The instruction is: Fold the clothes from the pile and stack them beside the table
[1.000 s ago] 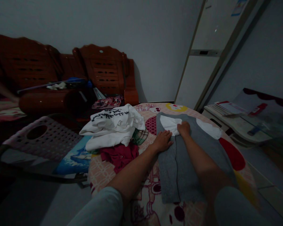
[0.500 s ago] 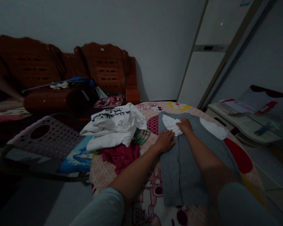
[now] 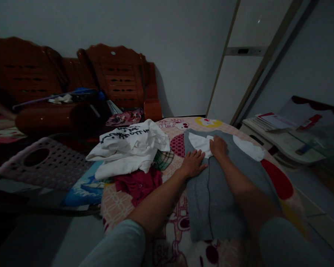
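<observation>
A grey knitted vest over a white shirt (image 3: 211,193) lies flat on a round table with a patterned cloth (image 3: 180,237). My left hand (image 3: 193,163) rests flat on the vest's left chest, fingers stretched out. My right hand (image 3: 218,146) presses on the white collar area at the neckline, fingers curled down onto the cloth; I cannot tell if it pinches the fabric. Both forearms reach out from pale sleeves.
A heap of white clothes with black lettering (image 3: 130,146) and a dark red garment (image 3: 137,183) lie on the table's left. A perforated plastic stool (image 3: 41,163) stands at left, a wooden sofa (image 3: 114,79) behind. A side table with papers (image 3: 278,129) is at right.
Both hands stay on the vest's upper part; the right hand has shifted slightly at the collar. The view has swung a little to the right.
</observation>
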### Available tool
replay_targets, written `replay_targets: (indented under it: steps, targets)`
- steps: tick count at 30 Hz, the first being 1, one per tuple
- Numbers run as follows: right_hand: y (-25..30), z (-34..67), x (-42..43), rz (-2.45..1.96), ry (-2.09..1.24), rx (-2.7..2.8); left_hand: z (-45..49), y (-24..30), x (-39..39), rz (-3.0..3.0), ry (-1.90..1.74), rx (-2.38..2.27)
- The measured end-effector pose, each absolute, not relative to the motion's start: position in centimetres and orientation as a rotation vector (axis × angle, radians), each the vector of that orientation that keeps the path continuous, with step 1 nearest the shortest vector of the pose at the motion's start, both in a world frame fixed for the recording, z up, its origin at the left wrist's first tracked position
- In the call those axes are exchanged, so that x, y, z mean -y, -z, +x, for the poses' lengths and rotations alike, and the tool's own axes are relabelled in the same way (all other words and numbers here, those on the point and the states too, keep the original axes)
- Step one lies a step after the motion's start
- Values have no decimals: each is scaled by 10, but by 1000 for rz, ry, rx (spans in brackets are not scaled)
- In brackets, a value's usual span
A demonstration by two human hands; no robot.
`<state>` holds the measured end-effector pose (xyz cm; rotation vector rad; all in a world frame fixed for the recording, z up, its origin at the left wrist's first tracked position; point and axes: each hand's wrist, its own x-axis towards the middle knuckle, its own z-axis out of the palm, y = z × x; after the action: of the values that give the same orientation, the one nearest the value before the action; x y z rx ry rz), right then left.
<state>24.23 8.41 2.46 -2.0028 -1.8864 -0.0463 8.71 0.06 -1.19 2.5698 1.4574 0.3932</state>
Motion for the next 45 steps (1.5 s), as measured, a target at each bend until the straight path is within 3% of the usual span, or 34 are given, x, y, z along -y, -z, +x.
replay_targets:
  steps: [5, 17, 22, 32, 45]
  targets:
    - [-11, 244, -49, -1620, 153, 2166, 89, 13, -2, 2604, -325, -1494]
    - [-21, 264, 22, -1864, -301, 2113, 89, 10, -2, 2595, -320, -1501]
    - [-11, 249, 31, -1853, -319, 2077, 90, 9, -1, 2581, -363, -1497]
    - [-7, 253, 26, -1826, -394, 1950, 88, 15, -12, 2492, -813, -1310]
    - [-8, 257, 32, -1787, -255, 1956, 85, 12, -7, 2462, -955, -1105]
